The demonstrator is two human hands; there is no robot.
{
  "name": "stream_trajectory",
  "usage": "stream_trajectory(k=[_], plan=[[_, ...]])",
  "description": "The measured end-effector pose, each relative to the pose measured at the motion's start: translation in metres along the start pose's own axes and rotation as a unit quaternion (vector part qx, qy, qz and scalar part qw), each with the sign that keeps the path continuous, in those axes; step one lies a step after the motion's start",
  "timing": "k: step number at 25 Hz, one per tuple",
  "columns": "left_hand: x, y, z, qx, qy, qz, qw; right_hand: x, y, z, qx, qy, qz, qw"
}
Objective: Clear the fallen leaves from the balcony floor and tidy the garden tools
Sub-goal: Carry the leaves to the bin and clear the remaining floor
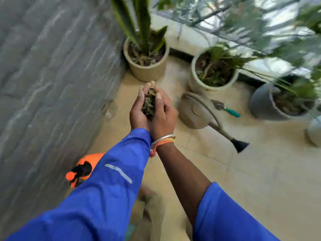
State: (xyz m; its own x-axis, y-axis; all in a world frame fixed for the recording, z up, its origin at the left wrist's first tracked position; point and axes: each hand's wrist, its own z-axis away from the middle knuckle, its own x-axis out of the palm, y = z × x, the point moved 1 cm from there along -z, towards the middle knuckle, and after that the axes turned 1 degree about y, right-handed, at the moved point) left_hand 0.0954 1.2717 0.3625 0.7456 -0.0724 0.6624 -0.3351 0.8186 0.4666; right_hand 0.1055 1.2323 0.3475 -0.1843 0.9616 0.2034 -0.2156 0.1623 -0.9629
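Observation:
My left hand (138, 112) and my right hand (164, 115) are cupped together above the beige tiled floor (260, 171), holding a clump of dry and green fallen leaves (149, 103) between the palms. The fingers of both curl up around the clump. A beige watering can (196, 110) with a long spout and black rose lies on the floor just right of my hands. A small hand rake with a teal handle (231, 112) lies behind the can. An orange and black spray bottle (81, 169) stands by the wall, partly hidden by my left sleeve.
A grey stone wall (52, 84) runs along the left. Potted plants stand ahead: a snake plant in a beige pot (147, 68), a second beige pot (196, 82), a grey pot (260, 103) and a pale pot (314, 133) at the right edge. The frame is blurred.

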Motion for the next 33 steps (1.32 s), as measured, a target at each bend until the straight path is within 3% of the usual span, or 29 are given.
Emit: stream_trajectory(k=[3, 10, 13, 20, 27, 33], plan=[[0.063, -0.055, 0.035, -0.055, -0.038, -0.040, 0.997, -0.069, -0.054, -0.018, -0.031, 0.061, -0.008, 0.998], [0.175, -0.264, 0.163, -0.181, -0.126, -0.088, 0.971, -0.313, -0.152, -0.023, -0.055, 0.233, -0.021, 0.971], [0.205, -0.354, 0.230, -0.199, -0.160, -0.176, 0.951, -0.420, -0.198, 0.000, -0.065, 0.315, -0.014, 0.947], [0.278, -0.566, 0.421, -0.329, -0.277, -0.306, 0.849, -0.674, -0.296, 0.073, -0.056, 0.528, -0.046, 0.846], [0.321, -0.739, 0.583, -0.429, -0.342, -0.373, 0.748, -0.881, -0.368, 0.142, -0.087, 0.667, -0.111, 0.731], [0.346, -0.890, 0.673, -0.512, -0.339, -0.432, 0.660, -1.042, -0.404, 0.171, -0.076, 0.748, -0.149, 0.642]])
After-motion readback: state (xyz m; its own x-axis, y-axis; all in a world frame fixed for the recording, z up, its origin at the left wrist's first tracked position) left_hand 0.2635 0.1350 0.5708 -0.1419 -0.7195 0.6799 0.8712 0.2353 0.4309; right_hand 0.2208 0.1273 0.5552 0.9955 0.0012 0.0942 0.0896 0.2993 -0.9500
